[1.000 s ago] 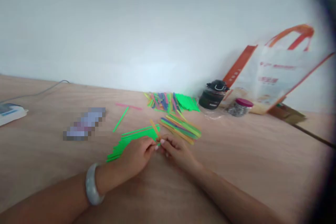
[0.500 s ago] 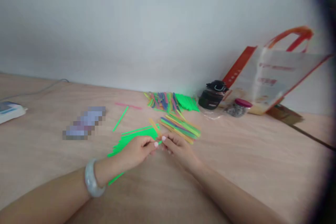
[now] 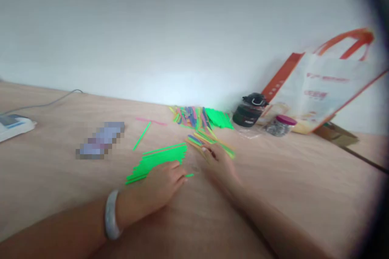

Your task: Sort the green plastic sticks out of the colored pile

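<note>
My left hand (image 3: 167, 178), with a pale bangle (image 3: 112, 214) at the wrist, is closed low over the table at the lower edge of a row of green sticks (image 3: 161, 158). A green stick end (image 3: 190, 175) pokes out beyond its fingertips. To the right, my right hand (image 3: 217, 162) rests on a loose bunch of mixed-colour sticks (image 3: 208, 136), fingers bent and blurred; whether it grips any is unclear. A single green stick (image 3: 142, 136) lies slanted below a pink stick (image 3: 152, 121).
Behind are a multicoloured pile (image 3: 190, 117) and a green pile (image 3: 219, 118). A black bottle (image 3: 249, 111), a jar (image 3: 278, 125) and a bag (image 3: 319, 89) stand right. A blurred-out flat object (image 3: 101, 139) and white device (image 3: 16, 127) lie left.
My hands have parted. My right hand has moved right onto the mixed sticks, and the orange stick between the hands is no longer there. My left hand has lowered to the table.
</note>
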Available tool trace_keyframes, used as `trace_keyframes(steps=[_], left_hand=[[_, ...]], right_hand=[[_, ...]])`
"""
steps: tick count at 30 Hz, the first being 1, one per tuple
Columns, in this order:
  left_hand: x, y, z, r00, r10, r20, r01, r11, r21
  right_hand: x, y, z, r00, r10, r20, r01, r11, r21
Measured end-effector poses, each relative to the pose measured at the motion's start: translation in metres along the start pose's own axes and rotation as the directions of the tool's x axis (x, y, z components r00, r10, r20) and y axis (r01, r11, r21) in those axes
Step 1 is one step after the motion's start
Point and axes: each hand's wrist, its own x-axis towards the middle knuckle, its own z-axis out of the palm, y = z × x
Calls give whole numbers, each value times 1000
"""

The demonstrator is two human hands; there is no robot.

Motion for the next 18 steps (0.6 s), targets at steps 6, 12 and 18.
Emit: trace_keyframes(steps=[6,12,18], left_hand=[[3,-27,10,992,45,-116,-5,946,326],[12,-54,12,990,-19,-143,64,946,319],[15,-55,8,993,-42,-109,74,949,305]], right_hand=[[-15,-7,9,967,-204,150,250,864,-438],[-9,1,12,955,-194,225,292,755,-587],[-3,15,15,962,-206,180,273,746,-607]])
